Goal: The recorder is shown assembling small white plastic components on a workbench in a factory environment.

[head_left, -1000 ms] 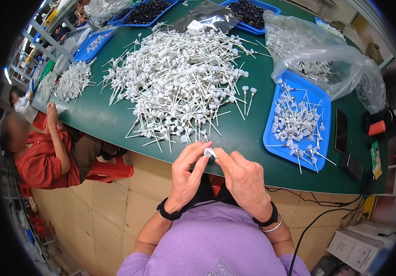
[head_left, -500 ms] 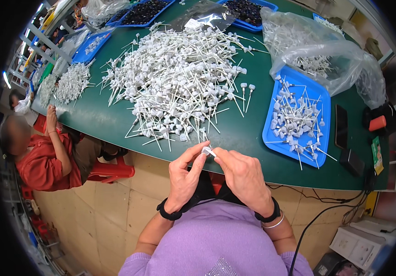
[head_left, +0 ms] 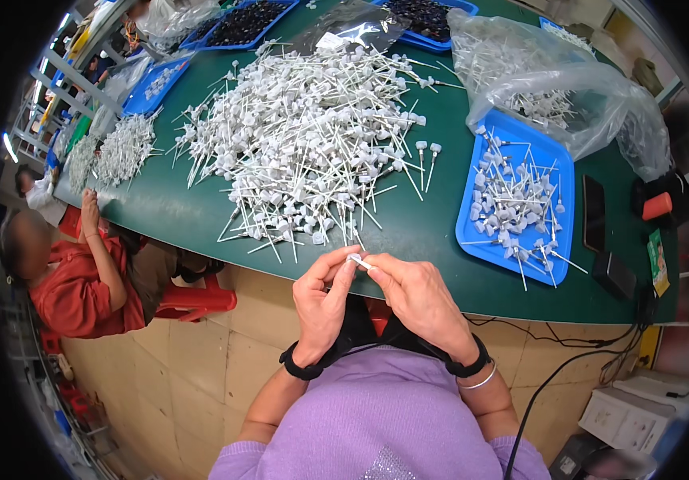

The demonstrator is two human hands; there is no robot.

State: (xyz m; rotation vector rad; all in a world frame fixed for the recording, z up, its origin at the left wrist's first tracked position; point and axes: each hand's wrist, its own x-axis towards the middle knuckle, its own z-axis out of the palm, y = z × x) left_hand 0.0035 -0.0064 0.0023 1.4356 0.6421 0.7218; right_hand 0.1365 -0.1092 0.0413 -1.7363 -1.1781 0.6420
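Just off the front edge of the green table, both my hands hold one small white-headed stem piece [head_left: 358, 260]. Its pale head is pinched between thumb and fingers of my left hand [head_left: 320, 308]. My right hand [head_left: 422, 300] has thumb and fingers closed on the thin stem side; the fingertips partly cover it. Beyond my hands spreads a large heap of similar white-headed stem pieces [head_left: 304, 136], some lying close to my fingertips. To the right, a blue tray [head_left: 468, 232] contains more of them, a few stems sticking over its rim.
A clear plastic bag [head_left: 600, 104] of similar pieces lies behind the tray. Blue trays of dark small parts [head_left: 252, 22] stand at the back. A phone [head_left: 593, 212] and black box [head_left: 615, 274] lie at right. A person in red [head_left: 80, 280] sits at left.
My hands have shifted slightly and the right fingers have turned a little on the held piece. The seated person's hand has moved slightly. The piles look the same.
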